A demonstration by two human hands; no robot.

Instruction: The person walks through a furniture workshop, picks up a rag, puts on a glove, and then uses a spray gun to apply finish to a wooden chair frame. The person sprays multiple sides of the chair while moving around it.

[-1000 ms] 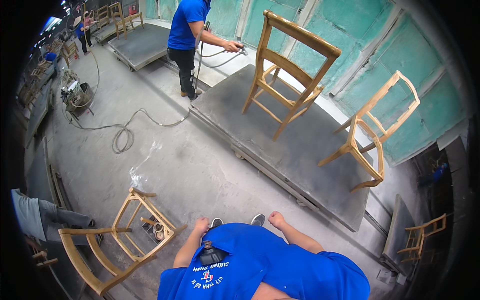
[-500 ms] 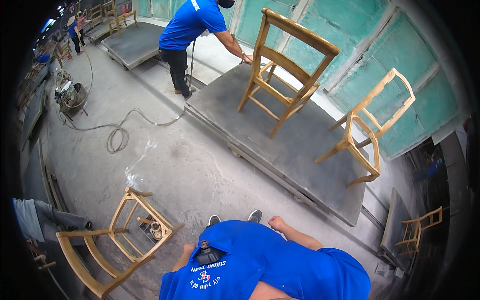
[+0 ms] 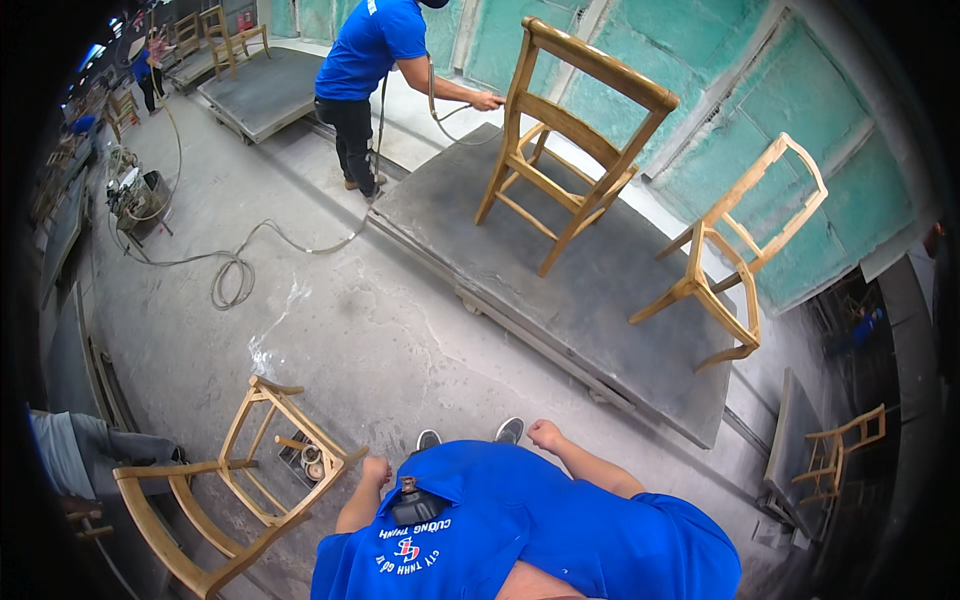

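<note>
My left hand hangs at my left side, its fingers curled in, with nothing visible in it. Nearest to it is a bare wooden chair frame on the floor, with no contact between them. In front of me on the right, my right hand is held in a loose fist with nothing showing in it. Beyond it lies a low grey platform. On that platform stand a brown wooden chair frame and a paler, unfinished-looking chair frame, both without seats.
At the platform's far end stands a co-worker in a blue shirt, one hand by the brown chair's back. A hose coils on the concrete floor near a bucket. Green panels line the far side. Another person's leg shows at left.
Both my hands have risen slightly and moved forward. The co-worker's hand has lifted from near the platform top to the brown chair's back, and a hose now shows beside that arm.
</note>
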